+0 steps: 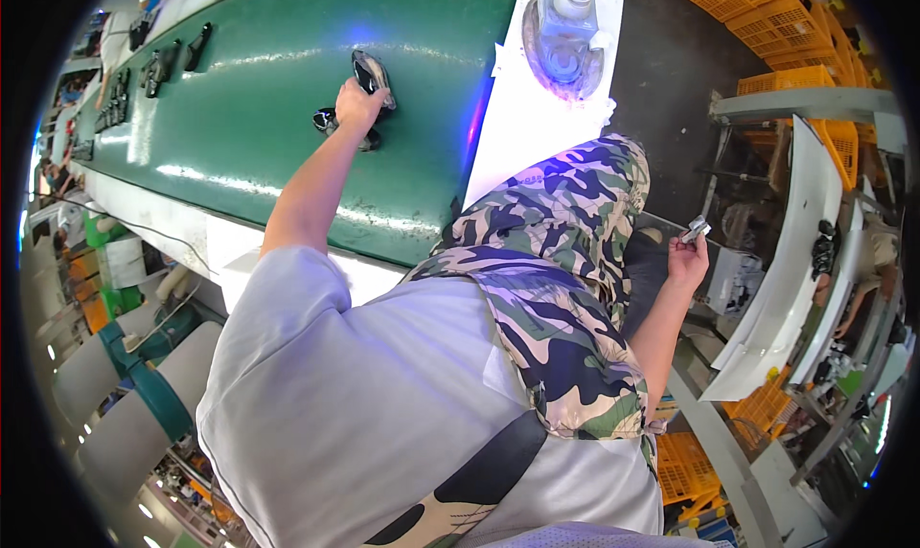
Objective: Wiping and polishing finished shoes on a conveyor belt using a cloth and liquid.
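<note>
Hands split wide: one out on the green belt, one close in with a clip

Left arm is stretched right out, forearm bare, reaching up the picture across the green conveyor belt [287, 98]. The left hand [356, 105] sits knuckles-up over a dark glossy part [372, 73], fingers curled down around its near end, gripping it. A second dark part [331, 123] lies on the belt just beside the wrist, touching or nearly touching the hand; I cannot tell which.

Over on the other side, the right arm is bent sharply at the elbow, forearm rising beside the camouflage apron [561, 289]. The right hand [687, 259] is held up, palm turned inward, fingers pinched shut on a small silvery metal piece [695, 229] that pokes out above the fingertips.

Further along the belt, well apart from the left hand, more dark parts [158, 67] lie in a loose line. A white bench [522, 117] edges the belt, carrying a blue-grey fixture [563, 35]. Right of the hand with the metal piece curve white shelves [795, 261], and yellow crates [767, 21] stack up behind.
</note>
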